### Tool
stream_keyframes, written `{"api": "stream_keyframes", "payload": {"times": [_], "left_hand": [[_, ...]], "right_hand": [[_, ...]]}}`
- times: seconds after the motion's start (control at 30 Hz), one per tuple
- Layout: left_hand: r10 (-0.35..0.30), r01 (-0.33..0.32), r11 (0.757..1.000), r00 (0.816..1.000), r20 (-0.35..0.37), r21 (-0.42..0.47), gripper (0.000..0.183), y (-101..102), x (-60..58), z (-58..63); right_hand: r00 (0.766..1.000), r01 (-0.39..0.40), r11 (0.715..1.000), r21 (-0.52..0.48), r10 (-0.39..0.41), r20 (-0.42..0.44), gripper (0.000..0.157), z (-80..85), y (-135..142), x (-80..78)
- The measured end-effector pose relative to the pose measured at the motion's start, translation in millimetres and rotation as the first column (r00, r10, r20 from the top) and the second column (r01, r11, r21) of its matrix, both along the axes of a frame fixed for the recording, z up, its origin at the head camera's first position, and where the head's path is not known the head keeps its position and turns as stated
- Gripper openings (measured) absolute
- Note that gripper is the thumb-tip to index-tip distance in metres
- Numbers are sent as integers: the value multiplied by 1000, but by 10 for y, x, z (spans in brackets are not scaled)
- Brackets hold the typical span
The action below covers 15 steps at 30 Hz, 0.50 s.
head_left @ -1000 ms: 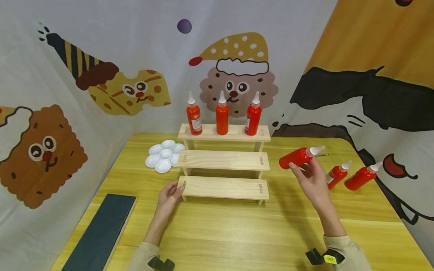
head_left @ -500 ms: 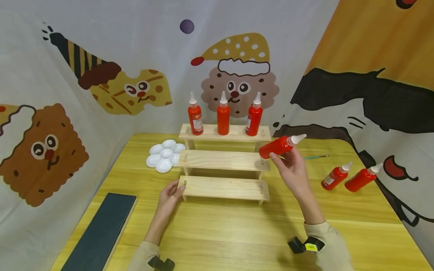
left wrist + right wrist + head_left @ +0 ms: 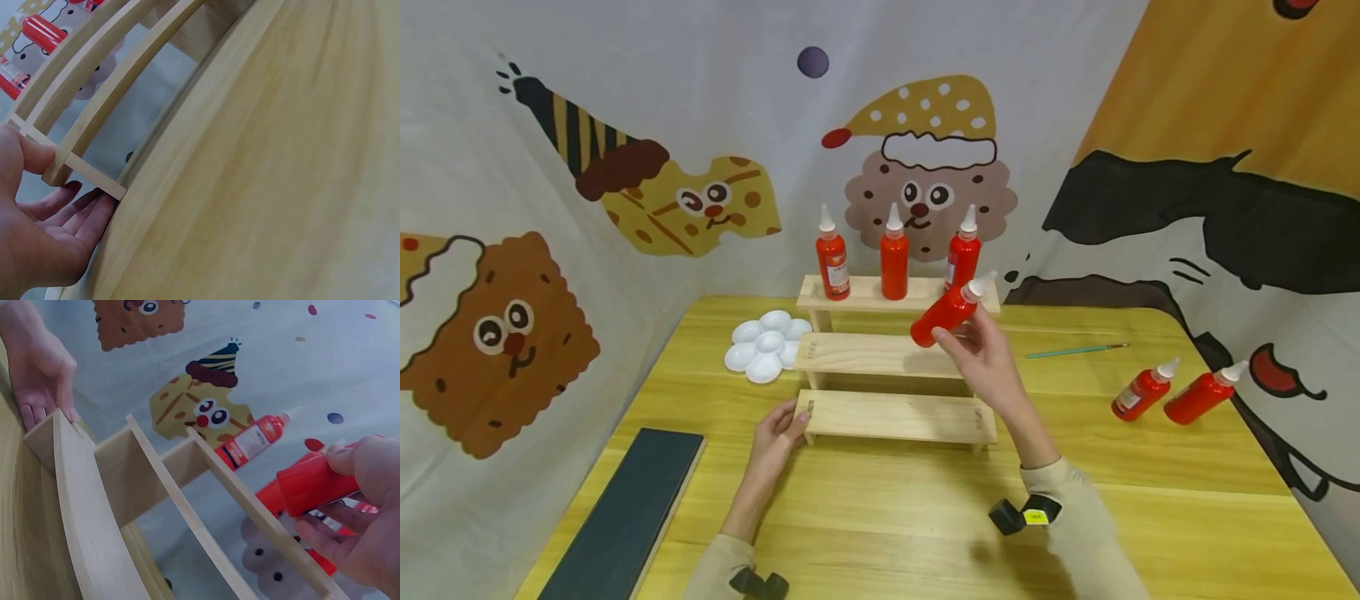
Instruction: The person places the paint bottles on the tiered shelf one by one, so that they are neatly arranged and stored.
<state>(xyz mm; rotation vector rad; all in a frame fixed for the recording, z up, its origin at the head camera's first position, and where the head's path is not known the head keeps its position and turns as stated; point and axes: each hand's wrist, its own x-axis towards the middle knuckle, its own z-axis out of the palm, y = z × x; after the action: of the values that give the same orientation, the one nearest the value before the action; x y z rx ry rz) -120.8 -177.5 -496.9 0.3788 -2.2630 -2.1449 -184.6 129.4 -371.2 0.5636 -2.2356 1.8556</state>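
My right hand (image 3: 992,367) grips a red paint bottle (image 3: 942,318) with a white nozzle. The bottle is tilted, nozzle up and to the right, over the middle step of a three-step wooden display stand (image 3: 865,414). Thumb and fingers wrap the bottle (image 3: 315,484) in the right wrist view. At the stand's lower left end, my left hand (image 3: 771,450) holds the bottom step; the left wrist view has the thumb on top and the fingers (image 3: 94,219) by the leg. On the top step stand a labelled red bottle (image 3: 832,267), a middle bottle (image 3: 894,265) and a right one (image 3: 961,254).
Two more red bottles, a nearer one (image 3: 1141,393) and an outer one (image 3: 1202,397), are at the table's right. A thin paintbrush (image 3: 1075,351) lies behind them. A white flower-shaped palette (image 3: 763,354) sits left of the stand, and a dark flat board (image 3: 625,508) lies front left.
My right hand has carried the red paint bottle leftward from the table's right side to over the stand's middle step, tipping it more upright. The left hand stays on the stand.
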Motion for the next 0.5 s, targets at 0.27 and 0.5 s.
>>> {"api": "stream_keyframes", "payload": {"times": [0.27, 0.5], "left_hand": [[3, -3, 1000, 1000, 1, 0, 46, -9, -7, -18], [7, -7, 1000, 1000, -4, 1, 44, -6, 2, -15]], "right_hand": [[999, -53, 998, 34, 53, 5, 47, -56, -294, -92], [995, -89, 996, 21, 88, 47, 43, -146, -589, -180]]}}
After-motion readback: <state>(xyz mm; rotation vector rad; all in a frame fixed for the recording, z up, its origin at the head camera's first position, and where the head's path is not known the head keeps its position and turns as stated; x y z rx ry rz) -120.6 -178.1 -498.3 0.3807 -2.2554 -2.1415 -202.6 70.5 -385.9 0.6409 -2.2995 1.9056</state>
